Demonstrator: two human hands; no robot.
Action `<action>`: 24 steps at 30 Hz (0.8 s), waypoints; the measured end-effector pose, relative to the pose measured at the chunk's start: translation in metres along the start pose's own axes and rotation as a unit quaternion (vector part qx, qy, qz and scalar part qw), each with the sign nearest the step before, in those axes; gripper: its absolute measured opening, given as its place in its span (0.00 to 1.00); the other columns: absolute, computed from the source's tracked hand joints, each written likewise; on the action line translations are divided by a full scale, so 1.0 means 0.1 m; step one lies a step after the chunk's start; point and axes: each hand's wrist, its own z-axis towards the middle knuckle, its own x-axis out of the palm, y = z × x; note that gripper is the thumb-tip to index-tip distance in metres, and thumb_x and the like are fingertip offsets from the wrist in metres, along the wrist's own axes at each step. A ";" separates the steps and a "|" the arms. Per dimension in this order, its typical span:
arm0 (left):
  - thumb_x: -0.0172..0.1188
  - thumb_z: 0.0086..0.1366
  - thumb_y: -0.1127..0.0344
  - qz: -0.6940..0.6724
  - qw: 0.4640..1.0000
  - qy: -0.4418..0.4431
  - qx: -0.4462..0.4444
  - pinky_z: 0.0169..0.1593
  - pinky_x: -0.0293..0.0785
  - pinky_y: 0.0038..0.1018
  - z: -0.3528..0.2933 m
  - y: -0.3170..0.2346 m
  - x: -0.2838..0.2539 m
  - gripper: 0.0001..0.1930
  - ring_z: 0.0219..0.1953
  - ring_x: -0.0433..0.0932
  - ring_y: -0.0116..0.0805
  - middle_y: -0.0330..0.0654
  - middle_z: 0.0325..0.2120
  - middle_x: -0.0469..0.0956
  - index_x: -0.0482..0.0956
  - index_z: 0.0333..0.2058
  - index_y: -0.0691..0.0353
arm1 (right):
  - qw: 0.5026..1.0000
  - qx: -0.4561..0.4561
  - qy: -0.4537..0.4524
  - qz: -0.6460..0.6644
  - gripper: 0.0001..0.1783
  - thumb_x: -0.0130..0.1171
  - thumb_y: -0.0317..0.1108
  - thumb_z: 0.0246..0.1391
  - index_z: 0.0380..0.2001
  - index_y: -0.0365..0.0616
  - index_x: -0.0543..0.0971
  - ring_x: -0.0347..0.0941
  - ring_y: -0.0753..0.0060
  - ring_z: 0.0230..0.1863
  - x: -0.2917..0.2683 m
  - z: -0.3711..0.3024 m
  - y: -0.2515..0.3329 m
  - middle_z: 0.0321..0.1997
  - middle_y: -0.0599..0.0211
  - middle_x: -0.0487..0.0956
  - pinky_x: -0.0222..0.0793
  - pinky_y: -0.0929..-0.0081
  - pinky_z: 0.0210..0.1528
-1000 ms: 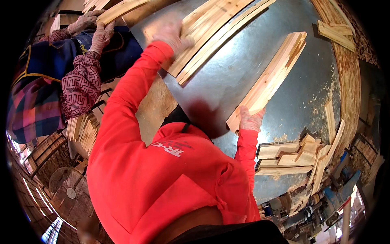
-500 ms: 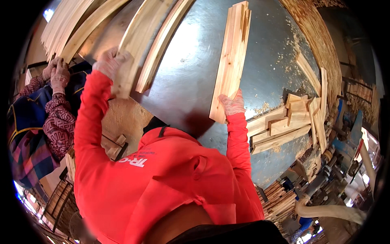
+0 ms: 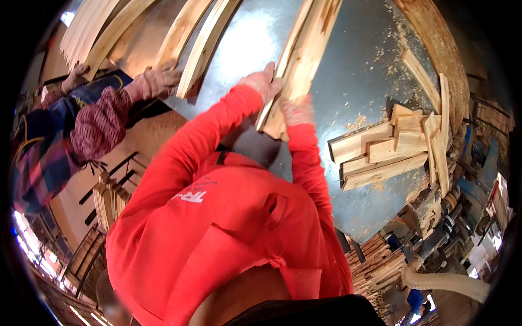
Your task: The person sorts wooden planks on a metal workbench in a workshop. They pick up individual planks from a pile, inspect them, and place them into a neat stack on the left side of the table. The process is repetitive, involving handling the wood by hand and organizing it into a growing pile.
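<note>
Two long pale wooden boards lie side by side on a grey metal table, pointing away from me. My left hand (image 3: 261, 84) grips the narrow left board (image 3: 293, 41) at its outer edge, near the close end. My right hand (image 3: 298, 111) is wrapped round the near end of the wider board (image 3: 310, 57), its fingers partly hidden. The two boards touch or nearly touch along their length. Both of my hands look gloved, with red sleeves behind them.
At the left a co-worker's gloved hand (image 3: 155, 82) touches a board (image 3: 182, 32); another board (image 3: 206, 49) lies beside it. Stacked strips (image 3: 87, 32) stand far left. Short offcuts (image 3: 380, 146) and sawdust (image 3: 356, 122) lie on the metal table (image 3: 337, 209) at right. A ribbed hose (image 3: 446, 282) runs lower right.
My left hand has let go of the board at the left and moved right onto the narrow board. My right hand stays on its board. The co-worker's hand has reached right onto a board.
</note>
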 end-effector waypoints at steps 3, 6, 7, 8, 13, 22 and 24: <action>0.46 0.64 0.41 0.032 0.996 0.082 0.018 0.53 0.70 0.43 0.08 -0.04 -0.09 0.36 0.49 0.75 0.61 0.62 0.44 0.77 0.62 0.62 0.61 | 0.994 -0.026 0.028 0.101 0.43 0.70 0.46 0.42 0.57 0.37 0.64 0.79 0.49 0.41 -0.08 0.15 -0.30 0.42 0.48 0.80 0.74 0.61 0.45; 0.46 0.62 0.39 0.017 0.995 0.093 -0.003 0.54 0.70 0.42 0.13 -0.04 -0.11 0.38 0.50 0.75 0.60 0.62 0.44 0.77 0.62 0.61 0.63 | 0.997 -0.020 0.010 -0.078 0.45 0.69 0.51 0.44 0.60 0.38 0.62 0.79 0.48 0.42 -0.09 0.07 -0.10 0.42 0.46 0.80 0.74 0.59 0.46; 0.47 0.61 0.36 -0.030 0.997 0.063 0.039 0.54 0.70 0.42 0.17 0.02 0.01 0.41 0.50 0.76 0.58 0.62 0.45 0.77 0.62 0.61 0.65 | 0.995 -0.039 0.029 -0.092 0.50 0.67 0.56 0.45 0.64 0.38 0.59 0.78 0.45 0.45 0.01 0.09 -0.20 0.44 0.44 0.80 0.73 0.57 0.47; 0.48 0.58 0.32 -0.020 0.998 0.058 0.009 0.55 0.69 0.40 0.11 -0.05 -0.06 0.46 0.51 0.76 0.57 0.62 0.46 0.77 0.61 0.62 0.68 | 0.972 0.018 0.067 -0.223 0.54 0.66 0.59 0.44 0.67 0.40 0.55 0.77 0.42 0.48 -0.03 -0.05 0.18 0.48 0.43 0.79 0.72 0.56 0.49; 0.61 0.51 0.33 -0.053 0.995 0.090 -0.002 0.55 0.70 0.38 0.07 -0.04 -0.26 0.51 0.53 0.75 0.53 0.60 0.49 0.76 0.60 0.63 0.67 | 0.990 -0.082 0.113 -0.007 0.54 0.69 0.55 0.43 0.68 0.43 0.56 0.75 0.49 0.53 0.07 0.04 0.03 0.54 0.49 0.76 0.69 0.61 0.55; 0.64 0.54 0.52 -0.023 0.996 0.012 -0.085 0.55 0.72 0.35 0.17 -0.05 -0.19 0.39 0.52 0.75 0.52 0.60 0.48 0.76 0.63 0.60 0.70 | 0.993 -0.063 0.089 -0.035 0.24 0.60 0.40 0.53 0.52 0.42 0.75 0.73 0.68 0.41 -1.12 0.20 -0.36 0.43 0.62 0.78 0.71 0.69 0.47; 0.62 0.54 0.55 -0.057 0.997 -0.008 -0.047 0.53 0.73 0.36 0.29 0.25 -0.27 0.34 0.48 0.78 0.53 0.59 0.44 0.78 0.67 0.56 0.68 | 0.984 -0.084 0.063 -0.144 0.18 0.57 0.35 0.56 0.50 0.43 0.76 0.74 0.66 0.44 -1.89 0.38 -0.50 0.45 0.59 0.78 0.73 0.65 0.46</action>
